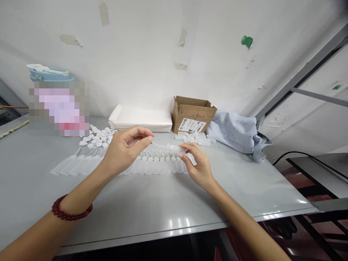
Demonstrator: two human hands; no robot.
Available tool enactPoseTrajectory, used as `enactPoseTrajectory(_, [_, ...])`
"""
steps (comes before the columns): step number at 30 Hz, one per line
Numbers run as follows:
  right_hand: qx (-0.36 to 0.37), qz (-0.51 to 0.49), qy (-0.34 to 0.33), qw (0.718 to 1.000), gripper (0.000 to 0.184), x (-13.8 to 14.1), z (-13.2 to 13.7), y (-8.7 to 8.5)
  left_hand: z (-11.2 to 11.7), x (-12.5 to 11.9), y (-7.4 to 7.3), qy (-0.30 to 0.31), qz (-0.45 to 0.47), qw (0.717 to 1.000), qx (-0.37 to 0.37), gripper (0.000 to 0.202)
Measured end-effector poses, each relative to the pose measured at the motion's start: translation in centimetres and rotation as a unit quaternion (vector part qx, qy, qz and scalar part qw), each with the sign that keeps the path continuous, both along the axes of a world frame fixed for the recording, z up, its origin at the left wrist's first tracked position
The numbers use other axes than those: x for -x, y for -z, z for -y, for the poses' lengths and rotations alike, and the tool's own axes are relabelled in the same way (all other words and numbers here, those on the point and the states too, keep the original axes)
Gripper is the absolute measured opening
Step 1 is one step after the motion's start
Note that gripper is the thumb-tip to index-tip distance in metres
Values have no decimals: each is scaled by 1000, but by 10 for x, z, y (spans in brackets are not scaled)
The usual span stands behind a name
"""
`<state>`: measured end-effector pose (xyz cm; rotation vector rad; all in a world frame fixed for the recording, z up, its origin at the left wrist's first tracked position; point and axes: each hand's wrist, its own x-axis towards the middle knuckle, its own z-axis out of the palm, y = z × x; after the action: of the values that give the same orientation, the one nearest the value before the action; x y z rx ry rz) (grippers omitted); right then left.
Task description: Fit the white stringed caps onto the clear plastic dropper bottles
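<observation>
While the right hand (pixel 199 165) pinches a translucent piece (pixel 174 148) above the surface (pixel 152 214), between its back and front edges, the left hand (pixel 123 148) apparently pinches the piece's thin tube (pixel 160 145); a hard pull could detach it, and dipping either hand could scatter the row of pieces (pixel 154 166) beneath.
</observation>
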<state>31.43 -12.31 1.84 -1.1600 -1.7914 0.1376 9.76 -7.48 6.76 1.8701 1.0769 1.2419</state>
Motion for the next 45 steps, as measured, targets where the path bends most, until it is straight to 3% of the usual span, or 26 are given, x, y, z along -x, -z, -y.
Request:
enactPoseTrajectory(9, [-11,14,-26,1000,20,2,0,1,3,-5,4,29,-6,999,15,11])
enactPoseTrajectory(19, [0,31,-42,999,20,5,2,2,4,-11,7,106,82,983,124,16])
enactPoseTrajectory(28, [-1,25,-52,998,21,5,2,2,-1,-12,13,84,143,970,178,19])
enactPoseTrajectory(35, [2,20,-46,999,20,6,1,3,-1,-12,8,108,230,942,220,14])
enactPoseTrajectory(45, [12,-1,-23,1000,16,7,2,2,-5,-7,9,79,226,953,185,12])
